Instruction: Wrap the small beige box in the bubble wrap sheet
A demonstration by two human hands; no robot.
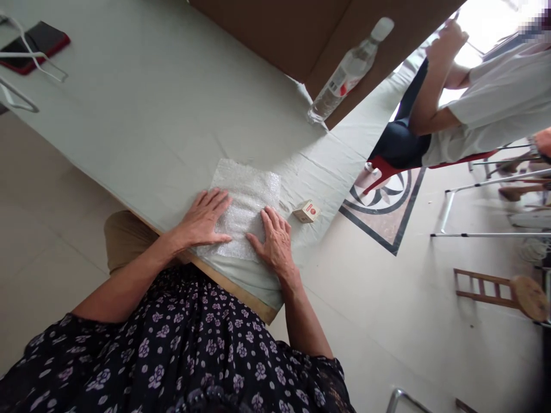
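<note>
A rectangular sheet of bubble wrap (pixel 245 189) lies flat on the cloth-covered table (pixel 142 115), close to its near edge. My left hand (pixel 204 221) rests on its left side, fingers stretched out and thumb apart. On the right side, my right hand (pixel 274 238) lies palm down with its fingers spread and thumb pointing inward. Neither hand grips anything. Just right of my right hand sits a small cream-coloured box (pixel 307 211) with a red mark.
A clear plastic bottle (pixel 344 80) stands beside a large brown cardboard box (pixel 275 34) at the back. Far left lie a dark phone-like item with red edges (pixel 37 46) and white hangers (pixel 19 94). Another person (pixel 486 97) sits at the right. A wooden stool (pixel 527 298) is on the floor.
</note>
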